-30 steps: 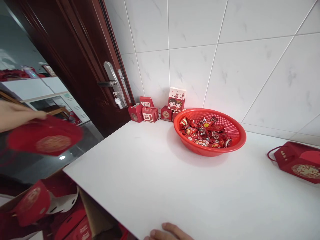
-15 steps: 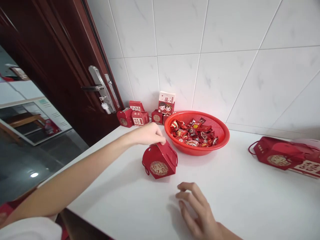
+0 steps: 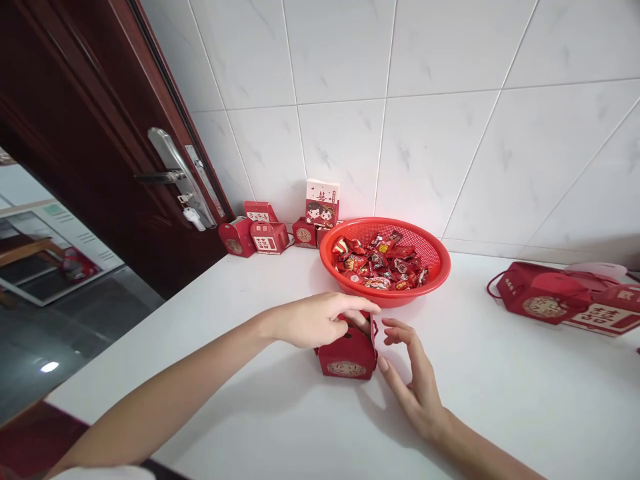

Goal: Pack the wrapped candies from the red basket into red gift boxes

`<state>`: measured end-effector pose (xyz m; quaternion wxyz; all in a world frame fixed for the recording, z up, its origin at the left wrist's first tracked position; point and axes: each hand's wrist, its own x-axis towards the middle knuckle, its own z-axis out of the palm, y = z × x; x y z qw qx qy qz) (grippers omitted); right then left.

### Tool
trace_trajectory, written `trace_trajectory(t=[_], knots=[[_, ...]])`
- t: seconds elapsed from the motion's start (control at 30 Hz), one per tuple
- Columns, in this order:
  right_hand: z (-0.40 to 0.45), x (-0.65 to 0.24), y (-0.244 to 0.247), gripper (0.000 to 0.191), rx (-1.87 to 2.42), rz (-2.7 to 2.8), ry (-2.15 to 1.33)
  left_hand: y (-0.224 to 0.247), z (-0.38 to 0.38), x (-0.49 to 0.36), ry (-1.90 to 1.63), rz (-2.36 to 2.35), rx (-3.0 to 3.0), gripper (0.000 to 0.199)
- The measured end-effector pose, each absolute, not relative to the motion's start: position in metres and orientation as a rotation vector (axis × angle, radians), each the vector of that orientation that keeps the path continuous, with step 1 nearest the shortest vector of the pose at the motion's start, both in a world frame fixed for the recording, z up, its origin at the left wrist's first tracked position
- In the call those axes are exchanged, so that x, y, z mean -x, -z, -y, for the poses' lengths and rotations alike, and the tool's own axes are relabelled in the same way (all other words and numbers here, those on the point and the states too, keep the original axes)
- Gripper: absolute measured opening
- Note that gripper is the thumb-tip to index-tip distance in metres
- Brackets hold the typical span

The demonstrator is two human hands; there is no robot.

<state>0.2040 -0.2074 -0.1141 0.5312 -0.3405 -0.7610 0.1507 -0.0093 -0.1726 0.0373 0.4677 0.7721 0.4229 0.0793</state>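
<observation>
A small red gift box (image 3: pixel 349 357) with a gold emblem stands on the white table (image 3: pixel 240 413), its top partly open. My left hand (image 3: pixel 320 320) is over the box, fingers apart, some of them dipping into its opening and the thumb near the top flap. To the right of the box is my right hand (image 3: pixel 413 380), fingers spread and curved, the thumb close to the box's right side; it holds nothing. Just behind the box sits a red plastic basket (image 3: pixel 390 297) with many wrapped candies (image 3: pixel 383 263).
Several small red boxes (image 3: pixel 270 239) and a taller box with cartoon figures (image 3: pixel 323 203) stand against the tiled wall (image 3: pixel 340 133). More red boxes (image 3: pixel 545 293) lie at the right. A dark red door (image 3: pixel 100 120) with a metal handle is at the left.
The gift box stands further right and more upright, its top now partly open. My left hand has gone from pinching its top to reaching into it. My right hand has come up beside it.
</observation>
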Motion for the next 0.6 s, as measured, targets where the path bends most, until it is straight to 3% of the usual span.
trace_trajectory(t=[0.23, 0.47, 0.6], knots=[[0.213, -0.205, 0.093, 0.037, 0.639, 2.059, 0.315, -0.032, 0.185, 0.014, -0.383, -1.02, -2.094, 0.07], [0.209, -0.193, 0.078, 0.053, 0.774, 2.183, 0.271, -0.029, 0.183, 0.019, -0.404, -1.044, -2.115, 0.07], [0.206, -0.196, 0.072, 0.041, 0.822, 2.234, 0.19, -0.025, 0.178, 0.019, -0.462, -1.069, -2.211, 0.063]])
